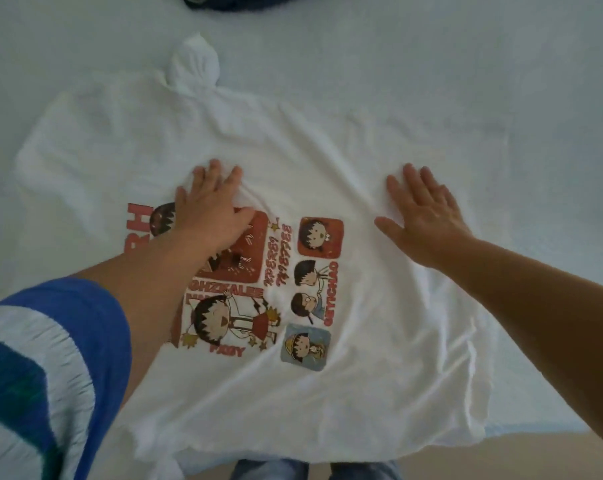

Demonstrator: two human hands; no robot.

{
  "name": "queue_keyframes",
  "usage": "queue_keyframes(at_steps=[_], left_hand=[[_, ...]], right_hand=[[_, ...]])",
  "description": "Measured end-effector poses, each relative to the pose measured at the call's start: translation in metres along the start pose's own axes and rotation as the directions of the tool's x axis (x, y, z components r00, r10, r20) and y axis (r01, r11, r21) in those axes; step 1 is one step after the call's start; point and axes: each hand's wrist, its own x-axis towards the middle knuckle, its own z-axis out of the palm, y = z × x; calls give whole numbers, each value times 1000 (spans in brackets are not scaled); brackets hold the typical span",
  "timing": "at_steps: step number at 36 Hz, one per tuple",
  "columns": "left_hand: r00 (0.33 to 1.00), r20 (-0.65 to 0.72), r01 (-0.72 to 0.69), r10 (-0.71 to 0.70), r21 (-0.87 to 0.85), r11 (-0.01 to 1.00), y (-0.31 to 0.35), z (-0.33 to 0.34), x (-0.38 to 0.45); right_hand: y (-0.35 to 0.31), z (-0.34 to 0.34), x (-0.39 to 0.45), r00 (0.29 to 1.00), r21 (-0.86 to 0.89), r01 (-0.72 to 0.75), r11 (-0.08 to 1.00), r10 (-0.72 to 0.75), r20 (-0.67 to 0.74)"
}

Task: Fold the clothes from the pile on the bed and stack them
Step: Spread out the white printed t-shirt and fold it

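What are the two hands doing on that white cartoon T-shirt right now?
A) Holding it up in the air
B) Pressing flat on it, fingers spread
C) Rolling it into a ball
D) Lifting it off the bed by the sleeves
B: the left hand and right hand both lie palm-down with straight fingers on the white T-shirt, which is spread across the bed.

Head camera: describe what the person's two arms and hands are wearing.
The left hand is bare, with no ring, watch or glove showing. Its upper arm carries a short sleeve in wide blue and white bands with a darker green-blue patch near the frame edge. The right hand and its forearm are bare too; no sleeve or jewellery appears on that side.
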Motion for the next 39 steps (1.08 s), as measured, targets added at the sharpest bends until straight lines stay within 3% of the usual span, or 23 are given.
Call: queue_keyframes(at_steps=[5, 15, 21, 25, 27, 30, 32, 34, 37, 39], left_hand=[[988, -39, 147, -151, -79, 986, -28, -1, 20], [984, 142, 127, -108, -134, 983, -34, 6, 27], [989, 116, 106, -89, -151, 983, -39, 11, 29], [992, 115, 81, -58, -207, 975, -43, 13, 31], [993, 116, 60, -30, -257, 965, -45, 10, 31], [1000, 21, -11, 20, -369, 929, -58, -4, 26], [990, -140, -58, -14, -503, 862, -78, -17, 20], [954, -277, -74, -117, -593, 802, -108, -30, 17], [883, -400, 21, -247, -493, 870, -162, -43, 22], [851, -375, 175, -368, -457, 872, -199, -48, 30]], right_hand=[[-4, -9, 42, 999, -40, -27, 999, 27, -23], [-40, -30, 52, 990, -37, -127, 991, 125, -59], [-118, -55, 87, 986, 86, 85, 993, -71, -154], [-188, -64, 120, 982, 242, 119, 963, -79, -168], [-217, -72, 137, 984, 379, 83, 922, -16, -176], [-254, -88, 164, 986, 627, -98, 772, 161, -45], [-272, -97, 179, 973, 640, -204, 741, 226, 48], [-285, -102, 191, 966, 578, -240, 780, 249, 65], [-295, -108, 204, 967, 586, -230, 777, 249, 50], [-296, -114, 208, 978, 670, -189, 718, 198, 63]])
